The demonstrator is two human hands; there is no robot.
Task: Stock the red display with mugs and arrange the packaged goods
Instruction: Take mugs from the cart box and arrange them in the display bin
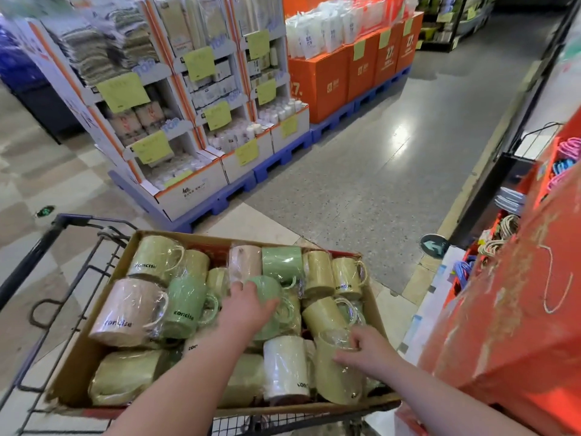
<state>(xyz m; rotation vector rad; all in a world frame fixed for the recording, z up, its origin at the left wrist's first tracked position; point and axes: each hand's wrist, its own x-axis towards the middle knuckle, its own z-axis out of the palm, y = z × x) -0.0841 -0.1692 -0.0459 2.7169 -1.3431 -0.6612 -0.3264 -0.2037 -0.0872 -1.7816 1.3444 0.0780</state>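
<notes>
Left hand: the left hand point(248, 306) reaches into the middle of the box, with thumb and fingers curled over the top of a green mug point(265, 283).
Right hand: the right hand point(364, 346) is at the near right corner of the box, its fingertips bent down and pinching the plastic-wrapped rim of an olive mug point(336, 382).
Mugs: the wrapped mugs point(317, 272) lie on their sides and upright, packed close, in green, olive, pink and white. Several carry the dark word "concise". A pink mug point(125, 313) lies at the left, and a white mug point(284, 366) lies just left of the olive one.
Box: the cardboard box point(80, 354) holds all the mugs and sits on top of a cart point(91, 220).
Red display: the red display point(518, 309) stands just right of the cart, beside the right forearm. Its near top face is bare and scuffed.
Surroundings: across the aisle, white cardboard stands point(176, 99) hold packaged goods and yellow-green price tags. Beside them are orange boxes point(327, 86) topped with white packs, and both stand on blue pallets point(283, 158).
Floor: the grey floor point(393, 171) is shiny, with paler tiles at the left.
</notes>
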